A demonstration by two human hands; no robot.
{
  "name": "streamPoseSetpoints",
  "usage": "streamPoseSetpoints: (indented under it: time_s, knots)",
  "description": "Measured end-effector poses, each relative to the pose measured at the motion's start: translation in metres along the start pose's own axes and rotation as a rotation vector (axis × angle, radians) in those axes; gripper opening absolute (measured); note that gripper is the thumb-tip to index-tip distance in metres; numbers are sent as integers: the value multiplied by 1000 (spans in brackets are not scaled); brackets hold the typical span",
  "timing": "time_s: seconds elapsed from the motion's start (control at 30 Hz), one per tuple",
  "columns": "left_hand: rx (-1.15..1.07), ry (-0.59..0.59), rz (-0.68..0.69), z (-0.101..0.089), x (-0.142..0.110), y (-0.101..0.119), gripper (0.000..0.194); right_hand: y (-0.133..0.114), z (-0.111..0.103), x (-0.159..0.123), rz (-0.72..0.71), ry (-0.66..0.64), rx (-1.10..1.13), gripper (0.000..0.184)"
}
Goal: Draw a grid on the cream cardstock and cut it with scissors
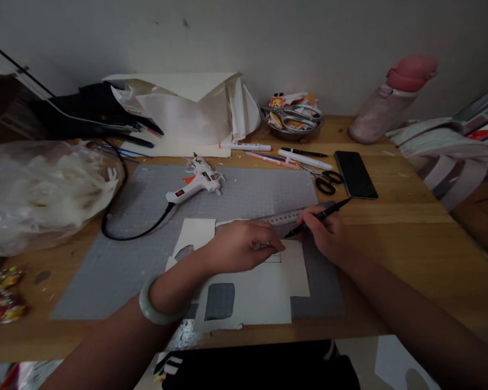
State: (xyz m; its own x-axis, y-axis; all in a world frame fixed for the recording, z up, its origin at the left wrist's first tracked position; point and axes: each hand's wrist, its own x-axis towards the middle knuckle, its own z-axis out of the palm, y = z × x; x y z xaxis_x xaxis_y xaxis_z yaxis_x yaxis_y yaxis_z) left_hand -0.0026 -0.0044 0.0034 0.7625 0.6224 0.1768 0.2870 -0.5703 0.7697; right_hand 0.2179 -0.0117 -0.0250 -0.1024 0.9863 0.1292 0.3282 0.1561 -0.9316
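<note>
My right hand [325,233] is closed around a black pen [323,215], whose tip points down and left toward the white paper [264,298]. My left hand [244,245] hovers over or rests on the paper's upper part, fingers curled and tips close together; whatever lies between them is hidden. Short black lines [274,259] show on the paper under its fingertips. A clear ruler [283,218] lies just behind both hands, partly covered by them. The sheet has a cut-out opening near its lower left, and other paper pieces [197,232] lie beside it.
A grey cutting mat [146,276] lies underneath. Behind are a corded white glue gun [193,184], markers [246,147], black-handled scissors [325,183], a phone [355,174] and a metal bowl [295,130]. A pink bottle [384,111] stands back right, a plastic bag [44,195] left.
</note>
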Motion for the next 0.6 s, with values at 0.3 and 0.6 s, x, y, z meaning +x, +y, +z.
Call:
streamPoseSetpoints:
  time_s: [0.3, 0.6]
  knots:
    - [-49, -21, 44, -1, 0, -1, 20, 3, -2, 2, -28, -12, -10, 27]
    - [10, -27, 36, -1, -1, -1, 20, 2, -3, 2, -22, -11, -61, 28]
